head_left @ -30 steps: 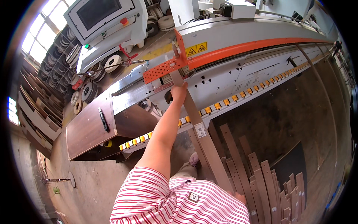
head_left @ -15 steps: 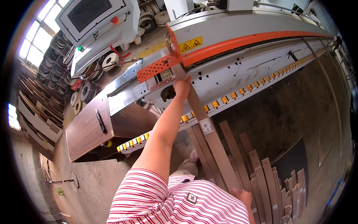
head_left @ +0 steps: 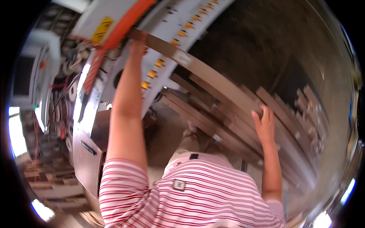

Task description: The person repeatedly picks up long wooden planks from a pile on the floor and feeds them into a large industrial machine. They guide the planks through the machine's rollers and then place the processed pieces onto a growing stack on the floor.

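Note:
A long, narrow brown board (head_left: 220,81) with a white label (head_left: 182,58) slants from the machine's edge down to the right. My left hand (head_left: 138,45) grips its far end beside the orange guard; the fingers are partly hidden and slightly blurred. Lower along the board is my right hand (head_left: 265,123), fingers spread and closed around nothing. It hovers over or lightly touches the board's surface; which one I cannot tell. Beneath the board lie several similar brown strips (head_left: 205,121).
An orange perforated guard (head_left: 95,70) and a row of yellow rollers (head_left: 189,25) edge the machine. At left stand a control panel (head_left: 28,76) and a brown cabinet (head_left: 85,163) carrying a black knife-like tool (head_left: 88,148). More strips (head_left: 311,114) lie at right.
The view has swung to the right and blurred. The board now slants more sideways. My right hand, earlier around the board's near end, has come further up beside it with fingers spread.

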{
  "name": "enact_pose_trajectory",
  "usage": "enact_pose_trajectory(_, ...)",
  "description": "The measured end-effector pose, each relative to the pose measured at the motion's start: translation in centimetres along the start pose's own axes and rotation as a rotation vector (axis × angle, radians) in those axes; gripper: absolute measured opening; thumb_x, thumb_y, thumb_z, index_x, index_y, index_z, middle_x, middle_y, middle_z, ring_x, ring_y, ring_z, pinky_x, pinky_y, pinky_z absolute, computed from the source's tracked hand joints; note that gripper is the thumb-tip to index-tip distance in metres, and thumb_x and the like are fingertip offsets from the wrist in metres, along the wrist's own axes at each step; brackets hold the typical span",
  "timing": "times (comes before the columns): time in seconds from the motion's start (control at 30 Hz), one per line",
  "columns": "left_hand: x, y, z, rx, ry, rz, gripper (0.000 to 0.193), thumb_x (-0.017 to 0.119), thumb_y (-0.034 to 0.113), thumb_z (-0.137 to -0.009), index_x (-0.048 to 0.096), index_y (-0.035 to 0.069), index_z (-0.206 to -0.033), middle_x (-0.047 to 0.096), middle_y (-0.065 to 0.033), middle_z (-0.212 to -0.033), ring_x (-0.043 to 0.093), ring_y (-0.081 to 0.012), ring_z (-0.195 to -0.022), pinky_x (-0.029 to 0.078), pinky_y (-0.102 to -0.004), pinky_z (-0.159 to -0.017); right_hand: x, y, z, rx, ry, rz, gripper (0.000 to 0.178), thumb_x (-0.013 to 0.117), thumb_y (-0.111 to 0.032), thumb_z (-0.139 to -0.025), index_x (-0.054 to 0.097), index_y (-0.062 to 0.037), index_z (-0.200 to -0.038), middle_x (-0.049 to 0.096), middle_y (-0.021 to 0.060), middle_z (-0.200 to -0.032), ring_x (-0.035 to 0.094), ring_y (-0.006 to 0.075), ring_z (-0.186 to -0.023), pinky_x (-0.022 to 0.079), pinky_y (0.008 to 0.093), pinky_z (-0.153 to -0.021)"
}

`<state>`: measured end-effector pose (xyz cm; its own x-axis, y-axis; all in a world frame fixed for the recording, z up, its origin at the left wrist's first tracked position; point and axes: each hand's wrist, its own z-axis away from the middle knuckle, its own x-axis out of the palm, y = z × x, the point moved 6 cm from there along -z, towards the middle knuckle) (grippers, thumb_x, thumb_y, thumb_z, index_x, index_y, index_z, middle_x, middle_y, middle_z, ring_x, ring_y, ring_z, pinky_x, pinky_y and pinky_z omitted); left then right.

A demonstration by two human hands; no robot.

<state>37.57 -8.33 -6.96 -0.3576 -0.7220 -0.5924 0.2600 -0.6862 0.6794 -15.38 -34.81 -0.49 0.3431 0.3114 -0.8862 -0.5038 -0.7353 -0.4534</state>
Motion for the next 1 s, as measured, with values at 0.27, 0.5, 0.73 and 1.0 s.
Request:
enact_pose_trajectory(0.27,4.7,-3.7,24.1,0.822,0.144,-0.082,0.033,0.062,0.013,-0.090,0.047,0.001,-0.117,0.055,-0.0087,-0.094,0.054,-0.0170,-0.085,0.045,-0.0316,-0.080,16.0,5.3,15.5,0.018,-0.358,-0.035,0.042,0.073,-0.019,-0.078,0.053,-0.0050,-0.112,0.055,0.0134,-0.115,0.053,0.0332,-0.107,0.045,0.0442,-0.090)
enact_pose_trajectory(0.5,6.5,-19.4,31.9,0.418,-0.401,-0.278,0.035,0.060,0.004,-0.088,0.043,0.002,-0.119,0.061,-0.0130,-0.086,0.063,-0.0239,-0.076,0.051,-0.0322,-0.067,30.5,12.7,20.7,0.067,-0.574,0.253,0.037,0.061,-0.018,-0.086,0.053,-0.0045,-0.119,0.054,0.0145,-0.116,0.055,0.0310,-0.109,0.050,0.0410,-0.090)
enact_pose_trajectory(0.73,4.5,-27.1,31.5,0.321,-0.492,-0.407,0.033,0.059,0.009,-0.090,0.043,0.003,-0.118,0.063,-0.0132,-0.085,0.065,-0.0220,-0.076,0.052,-0.0335,-0.069,32.4,12.1,18.5,-0.012,-0.631,0.473,0.028,0.058,-0.016,-0.084,0.058,-0.0042,-0.109,0.059,0.0142,-0.106,0.062,0.0270,-0.095,0.055,0.0369,-0.075)
enact_pose_trajectory(1.0,4.9,-26.9,30.6,0.212,-0.528,-0.384,0.024,0.058,0.015,-0.092,0.049,0.003,-0.111,0.064,-0.0134,-0.081,0.066,-0.0247,-0.074,0.051,-0.0337,-0.069,33.6,11.0,19.6,0.010,-0.576,0.645,0.025,0.061,-0.015,-0.081,0.057,0.0006,-0.101,0.062,0.0163,-0.101,0.064,0.0303,-0.092,0.058,0.0397,-0.068)
